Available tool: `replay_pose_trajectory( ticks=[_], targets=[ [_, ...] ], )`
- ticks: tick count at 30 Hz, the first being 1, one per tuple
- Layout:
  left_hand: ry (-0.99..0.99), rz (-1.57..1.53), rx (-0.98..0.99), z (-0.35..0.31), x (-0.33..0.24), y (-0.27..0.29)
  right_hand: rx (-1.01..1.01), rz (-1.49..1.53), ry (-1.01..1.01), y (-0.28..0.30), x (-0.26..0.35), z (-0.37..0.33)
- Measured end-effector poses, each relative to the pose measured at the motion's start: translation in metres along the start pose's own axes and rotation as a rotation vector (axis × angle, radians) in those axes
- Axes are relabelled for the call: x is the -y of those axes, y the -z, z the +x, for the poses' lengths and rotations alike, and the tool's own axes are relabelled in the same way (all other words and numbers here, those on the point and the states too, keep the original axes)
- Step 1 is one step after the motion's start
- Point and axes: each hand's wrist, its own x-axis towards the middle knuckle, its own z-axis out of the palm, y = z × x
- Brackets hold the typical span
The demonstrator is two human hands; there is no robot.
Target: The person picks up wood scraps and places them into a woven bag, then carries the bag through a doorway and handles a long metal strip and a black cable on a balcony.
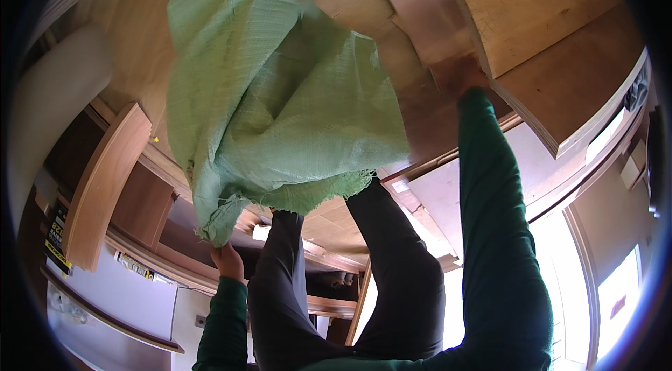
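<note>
On my feed, L hand (227, 262) grips green sack (280, 91) by its bunched corner, ctr-to-upper-L of frame. R hand (463, 75), upper R by plywood (532, 7), blurred; can't tell grip. Prob. sack-spreading step; next needs R hand free, imo.

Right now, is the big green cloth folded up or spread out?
Spread out, but rumpled: the green cloth fans wide, creased, one lower corner bunched at the left fingers.

brt light (560, 287) lwr r; brn-edged shelf (105, 313) l
</note>
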Motion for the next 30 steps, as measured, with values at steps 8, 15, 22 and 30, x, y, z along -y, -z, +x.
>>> replay_pose_trajectory(
  ticks=[8, 15, 22, 30],
  targets=[
    [-0.071, 0.011, -0.036, 0.005, 0.017, 0.001, 0.039, 0.181, 0.063, -0.003, -0.004, 0.026],
    [-0.05, 0.029, -0.064, 0.006, 0.033, 0.006, 0.061, 0.277, 0.075, -0.003, -0.014, 0.031],
    [-0.02, -0.004, -0.037, -0.003, 0.016, -0.007, -0.124, 0.736, -0.229, 0.002, -0.013, 0.001],
    [-0.007, 0.028, -0.01, -0.009, 0.003, -0.006, -0.07, 2.058, -0.683, 0.022, 0.039, -0.072]
  ],
)
